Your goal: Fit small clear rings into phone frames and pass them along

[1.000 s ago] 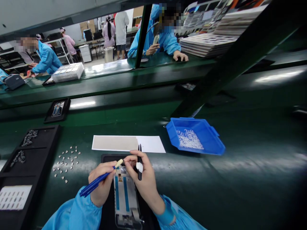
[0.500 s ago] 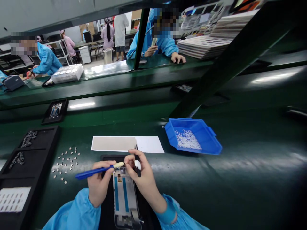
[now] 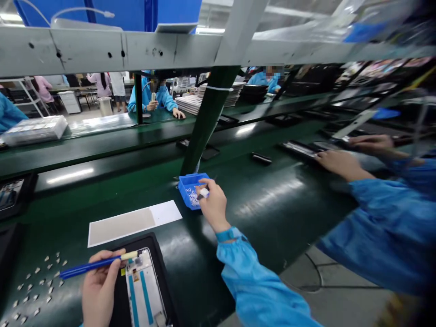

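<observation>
My left hand is closed around a blue stick tool with a cream-coloured tip. That tip lies at the top edge of an opened phone body, which has two blue strips and rests in a black tray. Out to the right, my right hand holds black tweezers with a white wrap. It is over the blue bin, where many small white pieces lie. The tweezers' points are hard to make out against the bin.
A white sheet with a beige strip lies behind the phone. Small metal parts are scattered on the left. A green post rises behind the bin. At right, a co-worker's hands work beside a black tray.
My right hand has left the phone's top edge and reached right to the blue bin with the tweezers. My left hand keeps the blue tool at the phone. The view has turned right.
</observation>
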Demonstrator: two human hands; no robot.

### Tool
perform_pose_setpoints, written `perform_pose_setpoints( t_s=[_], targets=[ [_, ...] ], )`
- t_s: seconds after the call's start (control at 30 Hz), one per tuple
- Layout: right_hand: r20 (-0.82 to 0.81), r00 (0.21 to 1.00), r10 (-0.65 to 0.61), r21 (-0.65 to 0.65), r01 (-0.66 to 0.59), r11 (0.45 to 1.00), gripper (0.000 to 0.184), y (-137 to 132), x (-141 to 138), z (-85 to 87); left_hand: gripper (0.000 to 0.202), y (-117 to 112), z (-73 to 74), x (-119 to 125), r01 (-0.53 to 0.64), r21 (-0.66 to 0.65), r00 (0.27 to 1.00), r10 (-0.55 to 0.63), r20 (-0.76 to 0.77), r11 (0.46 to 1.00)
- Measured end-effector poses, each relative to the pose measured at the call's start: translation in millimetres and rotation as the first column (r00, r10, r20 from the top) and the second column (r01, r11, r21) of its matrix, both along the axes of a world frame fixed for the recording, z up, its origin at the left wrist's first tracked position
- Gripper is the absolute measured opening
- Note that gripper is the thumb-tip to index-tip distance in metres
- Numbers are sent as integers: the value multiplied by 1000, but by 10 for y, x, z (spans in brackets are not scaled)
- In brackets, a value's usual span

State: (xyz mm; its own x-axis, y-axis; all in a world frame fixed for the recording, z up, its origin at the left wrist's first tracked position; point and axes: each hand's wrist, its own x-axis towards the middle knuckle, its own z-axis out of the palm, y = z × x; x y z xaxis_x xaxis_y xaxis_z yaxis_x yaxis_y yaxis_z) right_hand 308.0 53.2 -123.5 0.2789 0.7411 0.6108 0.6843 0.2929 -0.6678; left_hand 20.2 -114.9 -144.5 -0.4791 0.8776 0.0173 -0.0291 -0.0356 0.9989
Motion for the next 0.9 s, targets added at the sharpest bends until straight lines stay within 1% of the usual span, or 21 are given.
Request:
perform_pose_setpoints(
  t_s=[0.03, 0.1, 0.17, 0.23, 0.27, 0.3, 0.37, 0.4, 0.43, 0.47, 0.6, 0.73, 0.9],
  targets=[
    [31, 999, 19, -20, -18, 1000, 19, 36, 83, 10, 41, -8, 10, 4, 2, 7, 996, -1, -92, 1000],
    [45, 996, 82, -44, -80, 996, 24, 5, 99, -22, 38, -21, 22, 10, 3, 45, 953, 11, -304, 999],
    [22, 989, 144, -59, -142, 988, 23, -147, -56, -110, 34, -23, 23, 10, 44, 79, 881, -1, -474, 996],
    [-49, 967, 249, -83, -252, 964, 18, -376, -308, -218, 30, -15, 26, 3, 113, 73, 828, -54, -558, 991],
    [-92, 941, 326, -101, -334, 937, 17, -497, -443, -266, 28, -7, 31, -1, 144, 57, 812, -85, -577, 988],
    [-128, 902, 413, -124, -428, 895, 16, -611, -572, -307, 26, 2, 40, -3, 170, 38, 796, -114, -595, 985],
    [-163, 796, 583, -175, -605, 777, 16, -790, -791, -363, 21, 24, 68, -2, 215, -7, 751, -170, -638, 977],
    [-154, 750, 644, -197, -661, 724, 18, -849, -873, -382, 20, 35, 85, 2, 233, -19, 727, -188, -660, 972],
    [-131, 717, 684, -211, -695, 688, 21, -889, -935, -396, 18, 45, 103, 8, 251, -26, 701, -200, -685, 968],
    [-105, 698, 708, -218, -711, 669, 25, -911, -977, -408, 17, 54, 120, 14, 263, -32, 674, -207, -709, 964],
    [-42, 689, 723, -196, -716, 670, 37, -918, -1006, -432, 14, 90, 178, 35, 280, -81, 574, -234, -785, 957],
    [-40, 670, 741, -195, -733, 652, 41, -914, -977, -430, 10, 136, 213, 40, 270, -110, 526, -242, -815, 957],
    [-74, 667, 741, -194, -739, 646, 40, -918, -976, -426, 10, 189, 251, 63, 303, -137, 454, -269, -849, 943]
  ],
)
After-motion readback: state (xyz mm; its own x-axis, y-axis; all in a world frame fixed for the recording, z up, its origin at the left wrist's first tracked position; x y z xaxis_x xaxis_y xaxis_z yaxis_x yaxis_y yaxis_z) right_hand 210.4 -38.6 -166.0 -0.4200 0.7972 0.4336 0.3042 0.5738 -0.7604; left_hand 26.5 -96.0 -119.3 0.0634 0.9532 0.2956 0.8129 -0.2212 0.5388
